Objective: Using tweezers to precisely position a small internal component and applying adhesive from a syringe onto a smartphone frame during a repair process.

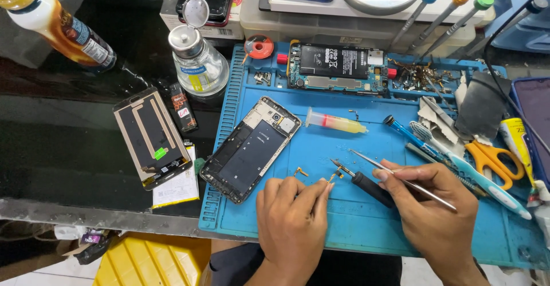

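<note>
our left hand (292,217) pinches a small gold flex part (334,176) on the blue mat (344,229); our right hand (432,206) grips tweezers (401,178) and soldering iron (366,184). open mat lies near its front edge.

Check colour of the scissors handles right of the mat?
Orange handles on the scissors, lying beside the right hand; head view is the only one.

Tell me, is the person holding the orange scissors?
No, the orange scissors lie on the blue mat, while the right hand holds tweezers.
</note>
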